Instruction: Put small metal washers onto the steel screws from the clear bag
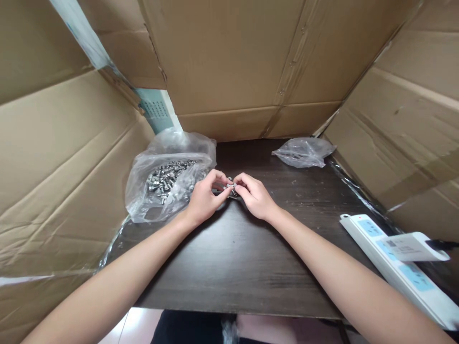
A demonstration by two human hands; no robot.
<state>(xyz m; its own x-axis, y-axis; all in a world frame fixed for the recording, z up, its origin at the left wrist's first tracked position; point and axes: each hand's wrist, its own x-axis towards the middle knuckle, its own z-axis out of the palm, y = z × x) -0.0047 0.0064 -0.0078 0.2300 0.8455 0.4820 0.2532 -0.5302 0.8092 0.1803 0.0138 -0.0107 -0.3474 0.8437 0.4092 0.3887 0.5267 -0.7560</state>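
My left hand [210, 193] and my right hand [255, 195] meet over the middle of the table, thumbs and forefingers pinched. Between their fingertips is a small silver metal fitting [231, 185], gripped from both sides; it is too small to name exactly. More small metal pieces show just under the fingertips, partly hidden by the hands. Left of my left hand lies a clear plastic bag [138, 191], its mouth spread wide. Inside it is a heap of similar small silver metal fittings [167, 179].
At the back right of the dark wooden table [258, 267] lies a second, crumpled plastic bag [304, 152]. A white power strip [398, 272] with a white adapter [418, 247] runs along the right. Cardboard walls [229, 57] enclose the back and both sides.
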